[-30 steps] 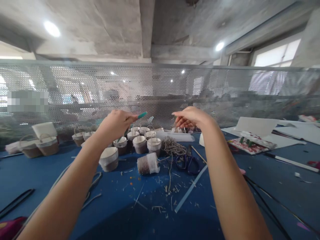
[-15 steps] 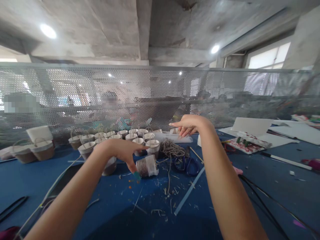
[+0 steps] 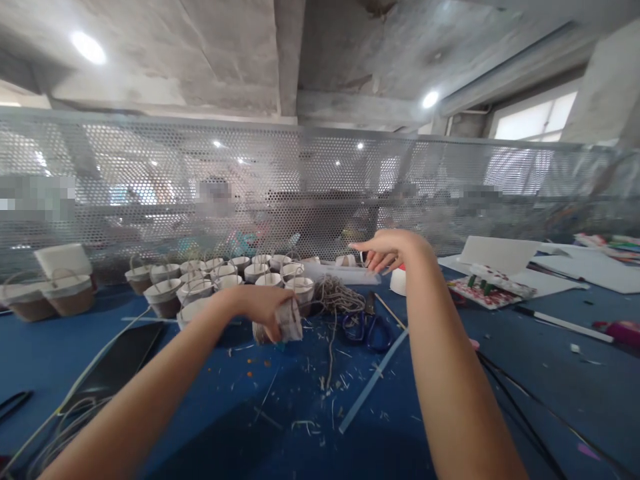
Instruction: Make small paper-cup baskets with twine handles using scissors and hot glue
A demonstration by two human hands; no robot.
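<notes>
My left hand point(image 3: 257, 307) is closed around a small paper cup point(image 3: 291, 321) wrapped in twine, which lies tilted on its side at table level. Behind it stand several small twine-wrapped baskets point(image 3: 163, 297) with white rims, many with thin looped handles. My right hand point(image 3: 386, 251) hovers over the back of the table, holding nothing, with its index finger stretched left and the other fingers loosely bent down. Below and left of it are a tangle of grey twine point(image 3: 337, 295) and blue-handled scissors point(image 3: 369, 332). A small white cup point(image 3: 399, 283) is partly hidden behind my right forearm.
A translucent strip point(image 3: 373, 385) and fibre scraps lie on the blue table point(image 3: 295, 447). A dark phone-like slab point(image 3: 117, 357) is at left. Papers, a red-and-white model point(image 3: 493, 287) and a marker point(image 3: 565, 323) are at right. A perforated metal screen point(image 3: 310, 193) runs behind.
My left hand has closed around the twine-wrapped cup, which it was only reaching beside before. My right hand has stayed nearly in place. The view has shifted slightly.
</notes>
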